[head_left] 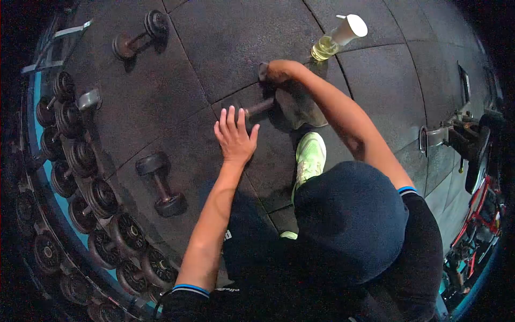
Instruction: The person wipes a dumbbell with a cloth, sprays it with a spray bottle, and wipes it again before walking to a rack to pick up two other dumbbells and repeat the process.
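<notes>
A dumbbell [260,108] lies on the dark rubber floor [177,96], its bar showing between my two hands. My left hand [236,137] is open, fingers spread, over the dumbbell's left end and hiding most of that weight. My right hand [281,71] is closed on a grey cloth [300,110], a fold of which pokes out past the fingers. The cloth hangs over the dumbbell's right end and covers it. Just beyond my right hand stands a clear spray bottle [325,48] with a white top and yellowish liquid inside.
Two more dumbbells lie on the floor, one at the far left [140,36] and another near my left forearm [161,184]. A rack [70,214] full of dumbbells runs along the left. Gym equipment [466,134] stands at right. A light green shoe [311,155] is below the cloth.
</notes>
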`<state>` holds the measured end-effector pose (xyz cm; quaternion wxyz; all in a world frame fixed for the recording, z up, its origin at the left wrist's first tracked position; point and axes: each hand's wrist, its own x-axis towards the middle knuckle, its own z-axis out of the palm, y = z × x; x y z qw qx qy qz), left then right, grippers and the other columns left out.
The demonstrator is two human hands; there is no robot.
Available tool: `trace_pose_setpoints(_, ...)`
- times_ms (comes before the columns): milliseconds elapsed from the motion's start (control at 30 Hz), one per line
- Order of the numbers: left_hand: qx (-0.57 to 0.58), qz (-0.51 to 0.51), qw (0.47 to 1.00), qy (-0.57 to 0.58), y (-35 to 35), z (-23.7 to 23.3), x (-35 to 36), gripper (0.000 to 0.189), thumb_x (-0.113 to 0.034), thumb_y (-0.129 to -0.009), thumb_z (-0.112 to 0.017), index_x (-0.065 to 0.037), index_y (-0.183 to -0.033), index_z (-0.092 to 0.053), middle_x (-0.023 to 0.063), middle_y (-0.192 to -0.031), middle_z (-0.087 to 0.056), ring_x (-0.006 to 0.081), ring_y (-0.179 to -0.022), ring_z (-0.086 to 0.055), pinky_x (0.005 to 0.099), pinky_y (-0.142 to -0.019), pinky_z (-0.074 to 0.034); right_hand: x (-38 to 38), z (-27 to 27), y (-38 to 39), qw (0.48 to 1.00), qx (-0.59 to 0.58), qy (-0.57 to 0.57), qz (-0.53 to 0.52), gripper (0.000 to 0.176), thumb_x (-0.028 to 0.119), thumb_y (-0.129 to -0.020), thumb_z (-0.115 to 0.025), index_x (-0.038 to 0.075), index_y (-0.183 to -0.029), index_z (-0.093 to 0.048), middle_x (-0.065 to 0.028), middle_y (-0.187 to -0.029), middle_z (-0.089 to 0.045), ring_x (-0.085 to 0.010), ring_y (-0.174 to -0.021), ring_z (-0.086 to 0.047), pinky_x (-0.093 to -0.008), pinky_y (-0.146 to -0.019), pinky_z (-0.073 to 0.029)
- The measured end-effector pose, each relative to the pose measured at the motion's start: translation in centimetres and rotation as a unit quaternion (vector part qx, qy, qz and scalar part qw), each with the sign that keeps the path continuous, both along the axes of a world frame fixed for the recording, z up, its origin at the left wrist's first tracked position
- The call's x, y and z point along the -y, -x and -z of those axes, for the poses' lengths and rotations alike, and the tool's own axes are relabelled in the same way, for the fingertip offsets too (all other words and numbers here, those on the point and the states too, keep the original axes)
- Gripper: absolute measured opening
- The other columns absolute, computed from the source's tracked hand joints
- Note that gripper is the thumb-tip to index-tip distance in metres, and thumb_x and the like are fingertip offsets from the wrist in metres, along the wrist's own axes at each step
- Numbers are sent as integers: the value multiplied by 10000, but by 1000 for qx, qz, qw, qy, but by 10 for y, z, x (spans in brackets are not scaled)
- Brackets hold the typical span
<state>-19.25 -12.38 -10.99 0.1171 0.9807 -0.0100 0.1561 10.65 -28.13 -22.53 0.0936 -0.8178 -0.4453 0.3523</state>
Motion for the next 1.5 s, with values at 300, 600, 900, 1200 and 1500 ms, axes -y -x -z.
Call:
trace_pose_setpoints(300,-15,33,996,79,-46,-17,-12,286,-190,-818,-648,-54,-1068,-622,163,-1165,-548,364,-1134,-529,523,-1035,-376,65,-137,188,905,359,-157,167,577,87,-854,-521,9,-1425,-514,-176,-1555,-435,-344,-1458,-386,-467,-1198,-295)
trace_pose_setpoints(600,-138,12,987,76,-131,-11,-55,273,-295,-904,-643,-74,-1057,-694,117,-1141,-632,312,-1156,-559,555,-1029,-391,118,-121,204,892,221,-284,274,629,-33,-800,-504,13,-1428,-505,-192,-1480,-513,-366,-1396,-477,-452,-1161,-371)
trace_pose_setpoints(900,-83,111,987,-87,-148,-20,-43,428,-326,-856,-751,-74,-1190,-660,81,-1214,-672,348,-1352,-467,609,-1126,-331,44,-185,87,781,271,-448,341,554,-13,-793,-543,20,-1345,-554,-230,-1381,-580,-359,-1318,-549,-420,-1123,-415)
trace_pose_setpoints(1200,-66,123,989,-44,-183,-8,-67,192,-212,-817,-743,-137,-994,-736,24,-1045,-724,273,-1176,-596,531,-1041,-417,11,-115,60,857,453,-184,162,557,111,-888,-554,38,-1438,-503,-174,-1540,-432,-354,-1455,-374,-513,-1171,-331)
trace_pose_setpoints(1500,-128,107,986,-12,-211,-17,-81,190,-225,-813,-756,-151,-987,-737,33,-1069,-725,282,-1165,-610,489,-983,-460,51,-106,116,904,361,-176,146,563,85,-883,-545,60,-1443,-499,-156,-1612,-348,-337,-1481,-355,-465,-1161,-368)
